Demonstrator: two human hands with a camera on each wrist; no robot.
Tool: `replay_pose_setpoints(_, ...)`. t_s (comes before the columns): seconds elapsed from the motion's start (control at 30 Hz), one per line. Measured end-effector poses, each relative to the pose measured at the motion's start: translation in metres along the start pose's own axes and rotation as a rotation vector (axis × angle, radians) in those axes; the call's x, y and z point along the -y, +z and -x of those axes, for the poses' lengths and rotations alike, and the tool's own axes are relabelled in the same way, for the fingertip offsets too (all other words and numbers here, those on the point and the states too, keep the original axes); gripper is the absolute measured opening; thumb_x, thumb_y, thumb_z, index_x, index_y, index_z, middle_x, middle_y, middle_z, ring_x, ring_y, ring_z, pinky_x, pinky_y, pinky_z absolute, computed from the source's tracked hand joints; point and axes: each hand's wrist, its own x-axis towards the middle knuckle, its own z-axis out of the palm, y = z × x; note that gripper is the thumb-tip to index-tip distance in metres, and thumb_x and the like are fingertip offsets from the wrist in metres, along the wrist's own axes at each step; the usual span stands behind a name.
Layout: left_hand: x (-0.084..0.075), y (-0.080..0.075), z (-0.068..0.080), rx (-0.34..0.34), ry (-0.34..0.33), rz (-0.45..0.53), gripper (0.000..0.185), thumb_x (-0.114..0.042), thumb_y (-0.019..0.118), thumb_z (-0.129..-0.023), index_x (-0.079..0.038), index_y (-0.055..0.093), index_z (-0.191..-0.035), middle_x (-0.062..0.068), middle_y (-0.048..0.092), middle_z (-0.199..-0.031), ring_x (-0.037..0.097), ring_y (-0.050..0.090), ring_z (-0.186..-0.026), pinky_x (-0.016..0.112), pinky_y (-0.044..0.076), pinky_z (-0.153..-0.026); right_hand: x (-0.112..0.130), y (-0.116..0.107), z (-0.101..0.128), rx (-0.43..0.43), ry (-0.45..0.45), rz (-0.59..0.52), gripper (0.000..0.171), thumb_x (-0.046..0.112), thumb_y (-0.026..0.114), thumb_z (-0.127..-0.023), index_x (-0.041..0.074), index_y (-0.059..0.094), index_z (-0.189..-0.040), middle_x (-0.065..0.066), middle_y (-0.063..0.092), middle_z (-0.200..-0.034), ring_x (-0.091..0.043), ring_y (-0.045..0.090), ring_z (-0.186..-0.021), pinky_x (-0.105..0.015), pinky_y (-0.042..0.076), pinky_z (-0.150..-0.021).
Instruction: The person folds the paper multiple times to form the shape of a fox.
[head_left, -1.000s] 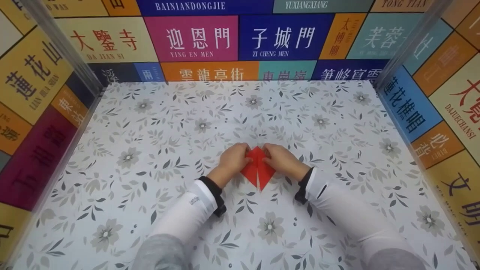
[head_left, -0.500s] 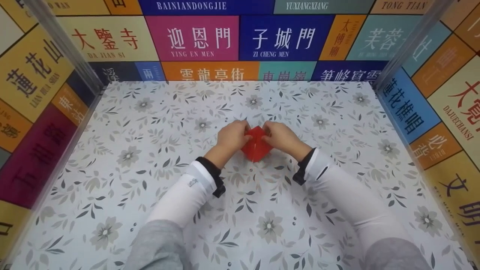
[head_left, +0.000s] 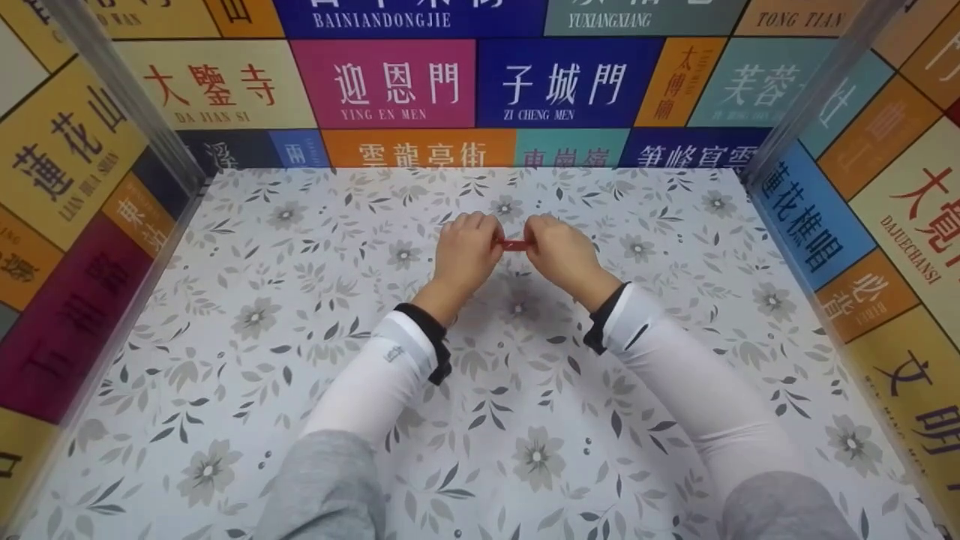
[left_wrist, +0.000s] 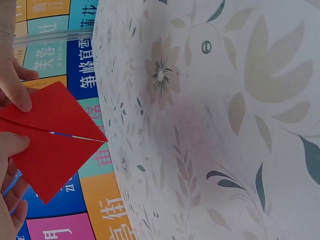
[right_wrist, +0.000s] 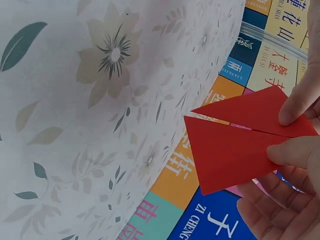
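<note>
Centre of the head view: left hand (head_left: 465, 251) and right hand (head_left: 561, 251) each pinch one side of a folded red paper (head_left: 514, 244), lifted clear of the floral bench (head_left: 300, 315). Wrist views show two pointed flaps meeting along a central slit.

We reach both arms forward, forearms converging toward the far middle. Our left hand (head_left: 465, 251) and right hand (head_left: 561, 251) sit close together, knuckles up, fingers curled and thumbs pinching inward toward each other. Both wrists are raised and slightly bent.
</note>
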Motion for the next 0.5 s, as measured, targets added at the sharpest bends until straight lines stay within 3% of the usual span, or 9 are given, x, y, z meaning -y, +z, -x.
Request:
replay_pose_setpoints(0.13, 0.003, 0.008, 0.005, -0.066, 0.049, -0.026, 0.006, -0.015, 0.069, -0.083, -0.011, 0.065, -0.085, 0.005, 0.064, -0.082, 0.025, 0.060, -0.079, 0.039, 0.047, -0.068, -0.002, 0.009, 0.004, -0.080, -0.060, 0.035, 0.006, 0.003, 0.062, -0.085, 0.001, 0.059, -0.091, -0.016, 0.063, -0.083, -0.032, 0.061, -0.074, -0.042, 0.053, -0.063)
replay_pose_setpoints(0.5, 0.010, 0.027, 0.028, -0.017, 0.054, -0.007, 0.008, -0.015, 0.071, -0.080, -0.011, 0.065, -0.084, 0.006, 0.066, -0.083, 0.026, 0.062, -0.079, 0.039, 0.048, -0.068, -0.006, 0.034, 0.022, -0.068, -0.082, -0.057, 0.010, 0.001, 0.065, -0.082, 0.001, 0.057, -0.087, -0.015, 0.060, -0.082, -0.031, 0.058, -0.074, -0.043, 0.051, -0.065)
